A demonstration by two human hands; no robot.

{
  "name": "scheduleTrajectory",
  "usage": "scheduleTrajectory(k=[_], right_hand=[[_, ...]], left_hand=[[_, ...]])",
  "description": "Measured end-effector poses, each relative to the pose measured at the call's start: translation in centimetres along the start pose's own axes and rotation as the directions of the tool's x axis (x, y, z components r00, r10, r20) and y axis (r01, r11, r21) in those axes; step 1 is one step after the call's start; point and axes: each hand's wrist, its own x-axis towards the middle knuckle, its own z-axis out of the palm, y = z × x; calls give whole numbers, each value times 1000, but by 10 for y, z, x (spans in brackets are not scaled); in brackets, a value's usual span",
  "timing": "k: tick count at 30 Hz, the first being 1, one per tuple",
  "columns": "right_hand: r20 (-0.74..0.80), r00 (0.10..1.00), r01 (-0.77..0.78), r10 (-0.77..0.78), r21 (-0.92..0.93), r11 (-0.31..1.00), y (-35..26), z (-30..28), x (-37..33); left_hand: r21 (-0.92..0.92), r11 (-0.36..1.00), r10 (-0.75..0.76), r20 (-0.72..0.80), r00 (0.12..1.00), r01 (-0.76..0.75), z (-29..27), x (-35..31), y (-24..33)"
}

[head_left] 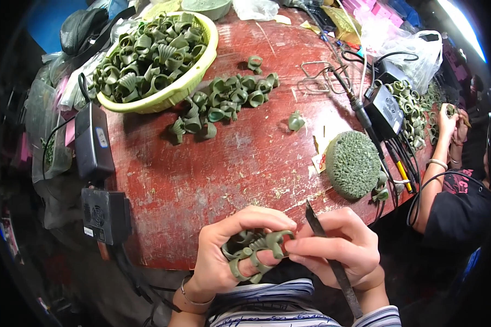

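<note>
Near the table's front edge, my left hand is closed around several olive-green ring-shaped pieces, some of them sitting over its fingers. My right hand grips a thin dark knife-like blade, its pointed tip up and away from me. The thumb and fingertips of that hand also meet at the edge of one green piece beside the left hand. Whether they pinch it or only touch it is hard to see. Farther off on the table lies a loose heap of the same green pieces.
A yellow-green basket full of green pieces stands far left. A round, rough-topped green block sits right of centre. Black power boxes and cables line the right side. Across there, a co-worker's hands handle a piece.
</note>
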Motion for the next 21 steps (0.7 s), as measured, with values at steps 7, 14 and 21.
scheduleTrajectory(k=[7,14,21], right_hand=[[-174,984,-114,32,-488,865,51,-16,56],[-34,979,-185,201,-563,805,63,-4,71],[65,972,-232,225,135,963,1,1,37]], left_hand=[[-495,868,-58,-11,998,45,-2,3,-3],[-611,791,21,-37,999,-40,-9,3,-10],[-47,996,54,-338,940,-74,2,-4,-1]])
